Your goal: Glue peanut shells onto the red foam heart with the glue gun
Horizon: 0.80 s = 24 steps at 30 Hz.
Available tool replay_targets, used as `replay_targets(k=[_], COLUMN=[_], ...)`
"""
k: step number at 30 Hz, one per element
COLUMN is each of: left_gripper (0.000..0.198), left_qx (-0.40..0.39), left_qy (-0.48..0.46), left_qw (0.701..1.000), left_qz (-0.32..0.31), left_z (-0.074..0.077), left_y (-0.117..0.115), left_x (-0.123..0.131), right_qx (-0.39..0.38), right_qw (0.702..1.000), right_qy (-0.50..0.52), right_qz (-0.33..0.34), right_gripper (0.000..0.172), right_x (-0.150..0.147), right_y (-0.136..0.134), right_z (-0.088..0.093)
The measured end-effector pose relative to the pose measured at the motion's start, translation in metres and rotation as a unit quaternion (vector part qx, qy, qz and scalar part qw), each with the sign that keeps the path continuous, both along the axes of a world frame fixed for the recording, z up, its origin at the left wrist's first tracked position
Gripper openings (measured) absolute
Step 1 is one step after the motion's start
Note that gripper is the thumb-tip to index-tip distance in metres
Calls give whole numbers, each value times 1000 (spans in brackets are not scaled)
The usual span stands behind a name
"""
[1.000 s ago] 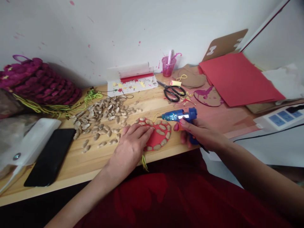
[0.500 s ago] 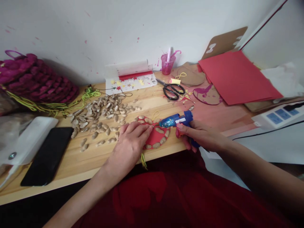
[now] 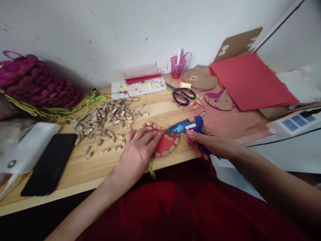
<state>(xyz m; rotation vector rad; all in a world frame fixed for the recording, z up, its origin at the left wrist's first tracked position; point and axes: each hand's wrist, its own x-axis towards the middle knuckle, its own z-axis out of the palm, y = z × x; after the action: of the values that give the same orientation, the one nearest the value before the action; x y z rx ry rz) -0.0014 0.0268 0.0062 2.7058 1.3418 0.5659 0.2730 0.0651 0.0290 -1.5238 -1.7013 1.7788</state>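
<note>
A red round disc (image 3: 162, 146) edged with peanut shells lies near the table's front edge. A yellow loop sticks out at its top and yellow-green strings hang below it. My left hand (image 3: 141, 145) rests over the disc's left side, fingers stretched forward and lying on it; the thumb is hidden. My right hand (image 3: 204, 140) is wrapped around a blue hot glue gun (image 3: 189, 126) with a small red light showing. The gun's nozzle points left over the disc, close to my left fingertips. Whether it touches a shell I cannot tell.
Loose peanut shells (image 3: 107, 117) spread to the left. Black-handled scissors (image 3: 184, 95), a pink-stained cup (image 3: 177, 68) and red paper (image 3: 253, 80) lie farther back. A black phone (image 3: 50, 164) is front left, a power strip (image 3: 293, 123) right, and a magenta shell-covered object (image 3: 42, 83) back left.
Almost nothing differs. The glue gun has tipped very slightly in my right hand, while my left hand stays on the disc. The whole view has shifted a little.
</note>
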Motion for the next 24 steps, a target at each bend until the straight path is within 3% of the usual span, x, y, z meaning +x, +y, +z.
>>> replay_targets(k=[24], left_gripper=[36], left_qx=[7], left_qy=[-5], left_qw=[1000], left_qz=[-10], left_z=[-4], left_y=[1], left_x=[-1], right_qx=[-47], right_qw=[998], right_qy=[-40], right_qz=[6], right_gripper=[39], right_x=[-9], right_y=[9], right_z=[23])
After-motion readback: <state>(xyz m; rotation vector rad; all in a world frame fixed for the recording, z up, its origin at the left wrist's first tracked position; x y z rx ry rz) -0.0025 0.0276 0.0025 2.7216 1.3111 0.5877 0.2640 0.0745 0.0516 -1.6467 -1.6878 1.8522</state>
